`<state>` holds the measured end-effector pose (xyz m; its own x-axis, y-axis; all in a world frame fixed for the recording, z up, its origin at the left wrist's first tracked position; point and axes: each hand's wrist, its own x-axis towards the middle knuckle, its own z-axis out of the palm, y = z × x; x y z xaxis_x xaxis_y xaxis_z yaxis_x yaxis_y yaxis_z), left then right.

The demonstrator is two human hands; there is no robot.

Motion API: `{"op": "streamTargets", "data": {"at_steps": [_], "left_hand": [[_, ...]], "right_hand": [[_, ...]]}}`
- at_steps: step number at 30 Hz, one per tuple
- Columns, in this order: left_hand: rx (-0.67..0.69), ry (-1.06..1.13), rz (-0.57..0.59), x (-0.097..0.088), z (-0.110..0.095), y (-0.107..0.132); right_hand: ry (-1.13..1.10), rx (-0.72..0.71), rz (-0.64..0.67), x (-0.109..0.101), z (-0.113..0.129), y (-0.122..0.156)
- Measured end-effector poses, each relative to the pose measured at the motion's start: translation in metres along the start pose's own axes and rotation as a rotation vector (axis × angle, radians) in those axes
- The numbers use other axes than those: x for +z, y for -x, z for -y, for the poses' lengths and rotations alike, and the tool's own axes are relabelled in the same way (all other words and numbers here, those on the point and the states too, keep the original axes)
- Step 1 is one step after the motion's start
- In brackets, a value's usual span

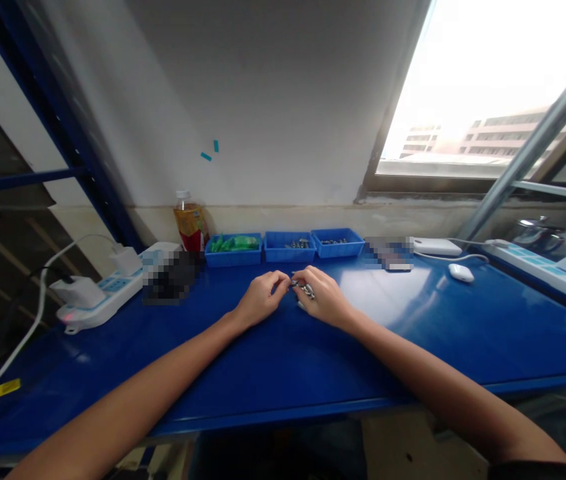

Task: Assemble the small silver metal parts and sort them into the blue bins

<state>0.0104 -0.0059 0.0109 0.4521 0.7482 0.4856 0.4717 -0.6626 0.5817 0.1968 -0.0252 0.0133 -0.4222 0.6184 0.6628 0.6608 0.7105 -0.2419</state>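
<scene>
Above the middle of the blue table, my left hand [263,297] and my right hand [323,297] meet at the fingertips. Several small shiny metal parts [307,290] lie in the curled fingers of my right hand; their exact kind is too small to tell. My left thumb and forefinger are pinched together at the edge of these parts, and what sits between them is not clear. Just beyond the hands stand three blue bins: a left bin [233,261] with green pieces, a middle bin [290,255] and a right bin [339,249], both with small metal parts.
A drink bottle [191,223] stands behind a blurred dark object [170,277]. Power strips [113,290] with plugs lie at the left and right [550,267]. A phone [393,257], a white power bank [437,247] and a white earbud case [461,273] rest at the back right.
</scene>
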Motion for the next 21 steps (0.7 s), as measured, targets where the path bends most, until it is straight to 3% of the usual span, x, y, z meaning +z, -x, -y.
{"op": "streamTargets", "data": {"at_steps": [8, 12, 15, 18, 21], "left_hand": [[-0.021, 0.037, 0.11, -0.002, 0.003, -0.004], [0.04, -0.09, 0.075, 0.002, 0.008, -0.005], [0.116, -0.183, 0.149, 0.003, 0.008, -0.004], [0.17, -0.258, 0.23, 0.001, 0.004, -0.003], [0.149, -0.288, 0.262, -0.001, 0.0, -0.004]], "right_hand": [[0.053, -0.005, 0.018, -0.004, 0.0, -0.008], [0.167, 0.115, -0.145, -0.021, -0.036, -0.027], [0.32, 0.269, -0.258, -0.034, -0.075, -0.044], [0.395, 0.376, -0.233, -0.037, -0.1, -0.048], [0.328, 0.327, -0.123, -0.03, -0.101, -0.033]]}}
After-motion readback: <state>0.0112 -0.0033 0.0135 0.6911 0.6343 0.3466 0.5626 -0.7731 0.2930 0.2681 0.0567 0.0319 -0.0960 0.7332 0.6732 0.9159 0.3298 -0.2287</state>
